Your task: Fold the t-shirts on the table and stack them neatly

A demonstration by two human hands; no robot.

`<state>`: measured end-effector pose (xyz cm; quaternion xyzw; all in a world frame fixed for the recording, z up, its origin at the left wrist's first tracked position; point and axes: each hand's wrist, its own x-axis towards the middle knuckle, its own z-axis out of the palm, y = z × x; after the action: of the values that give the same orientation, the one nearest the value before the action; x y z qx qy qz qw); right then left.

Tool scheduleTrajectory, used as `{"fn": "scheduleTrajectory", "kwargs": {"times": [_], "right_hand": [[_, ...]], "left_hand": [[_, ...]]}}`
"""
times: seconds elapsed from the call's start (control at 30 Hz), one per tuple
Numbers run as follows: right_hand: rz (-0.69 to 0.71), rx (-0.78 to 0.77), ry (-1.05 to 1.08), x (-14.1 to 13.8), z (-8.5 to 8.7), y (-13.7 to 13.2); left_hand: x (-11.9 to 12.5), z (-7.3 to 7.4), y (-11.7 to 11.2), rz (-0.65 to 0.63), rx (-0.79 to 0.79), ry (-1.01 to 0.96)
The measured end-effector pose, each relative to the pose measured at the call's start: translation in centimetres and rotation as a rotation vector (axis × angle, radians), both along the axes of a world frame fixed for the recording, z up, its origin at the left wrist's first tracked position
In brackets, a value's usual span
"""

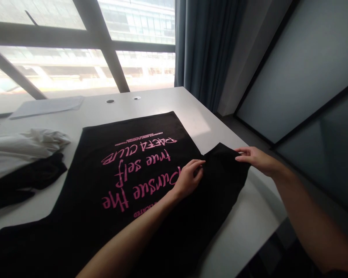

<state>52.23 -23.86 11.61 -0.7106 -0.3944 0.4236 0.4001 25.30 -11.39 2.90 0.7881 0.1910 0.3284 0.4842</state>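
A black T-shirt (110, 181) with pink lettering lies spread flat on the white table (162, 104). My left hand (188, 179) is closed in a pinch on the shirt's right sleeve (220, 170) where it joins the body. My right hand (256, 158) grips the outer edge of the same sleeve, fingers curled over the hem. The sleeve sits near the table's right edge.
A pile of white and black clothes (23, 158) lies at the left. A flat grey sheet (46, 106) rests at the back left, near two round cable holes (110, 101). Window behind, dark curtain (203, 46) at the back right, glass partition on the right.
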Motion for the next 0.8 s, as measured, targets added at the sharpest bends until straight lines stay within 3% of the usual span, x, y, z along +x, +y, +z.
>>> {"fn": "scheduleTrajectory", "kwargs": {"times": [0.1,0.17,0.27,0.33,0.4,0.47,0.53,0.6,0.7,0.8], "right_hand": [[0.042,0.059,0.009,-3.4,1.1,-0.1],[0.067,0.086,-0.039,-6.0,0.9,-0.2],[0.086,0.094,-0.247,-10.3,-0.6,-0.1],[0.112,0.110,-0.370,-13.0,-1.8,0.0],[0.220,0.110,-0.360,-14.7,-2.4,0.2],[0.394,0.077,-0.228,-14.9,-2.3,0.7],[0.484,0.049,-0.078,-13.3,-1.9,1.7],[0.386,0.087,-0.038,-10.6,-1.9,3.4],[0.110,0.301,-0.252,-6.7,-3.4,6.8],[0.158,0.370,-0.273,-4.7,-6.2,9.7]], "left_hand": [[0.2,0.8,0.2,-0.052,-0.462,-0.051],[0.0,1.6,0.3,-0.098,-0.737,-0.081],[-0.4,2.8,0.4,-0.147,-0.961,-0.094],[-0.7,3.2,0.4,-0.119,-0.976,-0.042],[-0.8,3.0,0.4,-0.053,-0.886,0.031],[-0.7,2.4,0.6,-0.003,-0.739,0.061],[-0.4,1.4,0.8,0.010,-0.637,0.036],[-0.2,0.4,0.9,0.022,-0.616,0.000],[0.2,-0.5,0.9,0.077,-0.656,-0.054],[0.3,-0.6,0.8,0.121,-0.696,-0.090]]}}
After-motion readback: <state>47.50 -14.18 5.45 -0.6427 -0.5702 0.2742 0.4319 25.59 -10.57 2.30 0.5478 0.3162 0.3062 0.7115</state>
